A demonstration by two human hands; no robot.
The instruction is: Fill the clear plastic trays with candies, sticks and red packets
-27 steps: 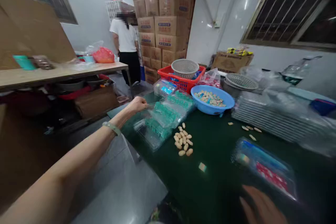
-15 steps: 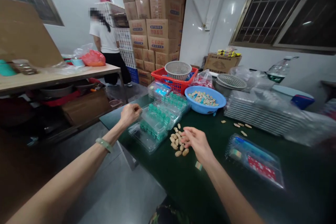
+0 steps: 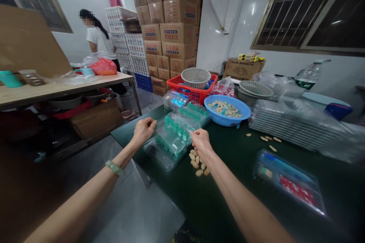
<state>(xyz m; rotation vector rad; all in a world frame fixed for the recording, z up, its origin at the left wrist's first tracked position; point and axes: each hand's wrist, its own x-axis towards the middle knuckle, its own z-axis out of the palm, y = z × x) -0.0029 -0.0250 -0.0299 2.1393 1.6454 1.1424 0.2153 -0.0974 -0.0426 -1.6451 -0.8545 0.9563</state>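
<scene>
Both my hands are at a clear plastic box (image 3: pixel 167 135), one on each side, among similar boxes with green pieces (image 3: pixel 176 128) in them. My left hand (image 3: pixel 145 130) is closed in a pinch on the box's left edge; a pale green bangle (image 3: pixel 114 168) circles that wrist. My right hand (image 3: pixel 202 144) pinches the right edge, its fingertips partly hidden. Another clear box (image 3: pixel 159 158) lies nearer me, partly under the held one. Unshelled peanuts (image 3: pixel 195 163) lie in a loose pile just below my right hand, some covered by it.
A blue basin (image 3: pixel 209 107) of small wrapped pieces stands behind, beside a red basket (image 3: pixel 176 84) with a grey colander. On the right are stacked clear trays (image 3: pixel 281 123) and a filled box (image 3: pixel 291 180). A person (image 3: pixel 99 41) stands beyond the left table (image 3: pixel 111 78).
My right hand has moved left from above the peanuts to the box's right edge and closed there. My left hand stays at the left edge. The person behind has shifted left.
</scene>
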